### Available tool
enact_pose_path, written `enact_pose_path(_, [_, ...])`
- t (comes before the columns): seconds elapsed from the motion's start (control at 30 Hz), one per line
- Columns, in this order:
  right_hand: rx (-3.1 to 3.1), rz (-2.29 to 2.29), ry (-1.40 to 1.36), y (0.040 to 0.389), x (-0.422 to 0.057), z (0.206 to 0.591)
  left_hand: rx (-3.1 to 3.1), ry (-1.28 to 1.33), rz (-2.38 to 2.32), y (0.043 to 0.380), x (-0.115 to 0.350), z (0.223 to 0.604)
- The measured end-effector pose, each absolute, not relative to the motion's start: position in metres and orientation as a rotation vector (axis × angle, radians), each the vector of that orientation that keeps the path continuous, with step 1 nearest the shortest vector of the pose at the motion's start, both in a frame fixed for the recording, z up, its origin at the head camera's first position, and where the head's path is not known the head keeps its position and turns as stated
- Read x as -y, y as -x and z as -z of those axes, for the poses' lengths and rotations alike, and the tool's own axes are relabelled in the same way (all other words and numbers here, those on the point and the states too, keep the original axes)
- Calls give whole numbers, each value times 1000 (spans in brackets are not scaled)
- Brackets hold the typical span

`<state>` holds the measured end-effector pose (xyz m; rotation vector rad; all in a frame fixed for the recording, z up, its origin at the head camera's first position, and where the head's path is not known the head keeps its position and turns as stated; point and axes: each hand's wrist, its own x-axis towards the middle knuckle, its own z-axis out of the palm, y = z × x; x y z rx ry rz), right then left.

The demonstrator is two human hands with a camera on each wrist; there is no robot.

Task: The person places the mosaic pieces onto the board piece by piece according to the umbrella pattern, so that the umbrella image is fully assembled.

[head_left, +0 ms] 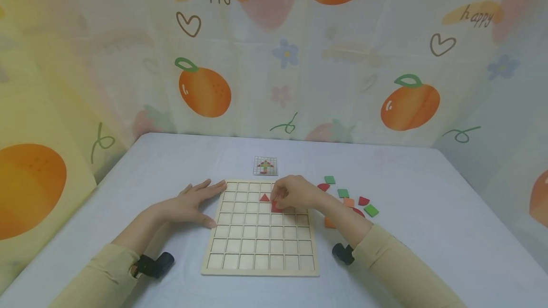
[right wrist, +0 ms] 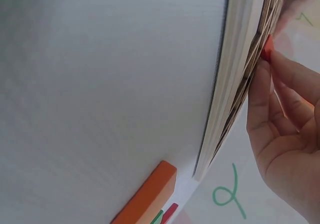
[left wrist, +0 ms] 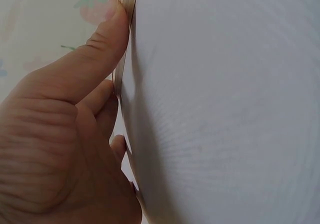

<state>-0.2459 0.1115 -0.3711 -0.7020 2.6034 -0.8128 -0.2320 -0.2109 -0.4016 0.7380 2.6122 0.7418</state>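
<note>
A pale wooden grid board (head_left: 239, 261) lies flat, divided into small square cells. My right hand (head_left: 295, 193) is over its upper right part, pinching a small red piece (head_left: 277, 207) between thumb and fingers. In the right wrist view the fingertips hold the red piece (right wrist: 267, 50) at the grid; its full shape is partly hidden. Just left of it, a red triangle (head_left: 264, 198) lies in a cell. My left hand (head_left: 188, 205) touches the board's left edge with spread fingers; the left wrist view shows the thumb (left wrist: 107, 39) against the board's side.
A small pattern card (head_left: 265, 166) with a coloured figure lies behind the board. Right of the board are scattered loose pieces: green squares (head_left: 329, 180), red rounded pieces (head_left: 363, 201) and orange pieces (head_left: 348, 202). My right forearm covers some of them. A printed curtain (head_left: 252, 75) stands behind the white table (head_left: 406, 251).
</note>
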Motion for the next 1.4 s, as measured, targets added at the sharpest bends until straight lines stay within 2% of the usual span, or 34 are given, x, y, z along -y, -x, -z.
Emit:
enact_pose_path(0.8, [-2608,813,685,250,-115,368,-2602,-717,-741,233,212,403])
enact_pose_path(1.4, [-2680,887,486,270,-171,354,-2597,-715,-744,232,212,401])
